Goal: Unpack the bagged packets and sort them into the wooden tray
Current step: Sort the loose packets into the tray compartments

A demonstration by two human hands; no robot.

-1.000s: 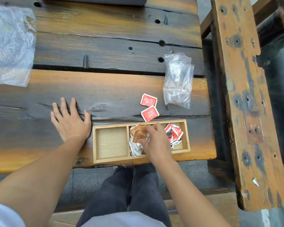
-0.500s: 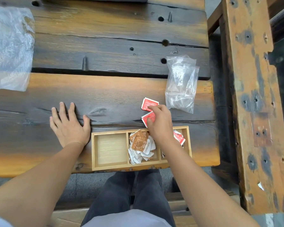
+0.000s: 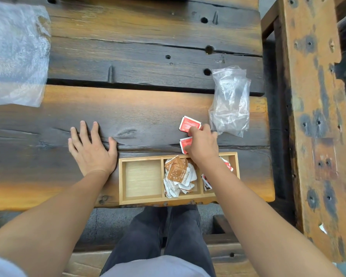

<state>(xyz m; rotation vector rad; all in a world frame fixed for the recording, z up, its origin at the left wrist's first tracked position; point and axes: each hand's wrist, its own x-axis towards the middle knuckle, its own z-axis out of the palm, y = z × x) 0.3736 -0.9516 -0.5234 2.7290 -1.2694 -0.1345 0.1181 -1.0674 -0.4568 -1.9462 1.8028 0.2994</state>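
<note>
Packets [image 3: 189, 123] (print unreadable) under right hand [image 3: 203, 145].

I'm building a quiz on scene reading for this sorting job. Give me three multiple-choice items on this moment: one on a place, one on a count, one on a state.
1. Which compartment of the wooden tray holds nothing?
A) left B) middle C) right
2. How many red packets lie on the table outside the tray?
A) one B) two C) four
3. How is the left hand?
A) flat on the table, fingers spread B) clenched in the air C) inside the tray

Answers:
1 A: its bare floor shows, while the other two hold packets.
2 B: both lie just beyond the tray, at the right hand.
3 A: its palm rests on the wood left of the tray.
</note>
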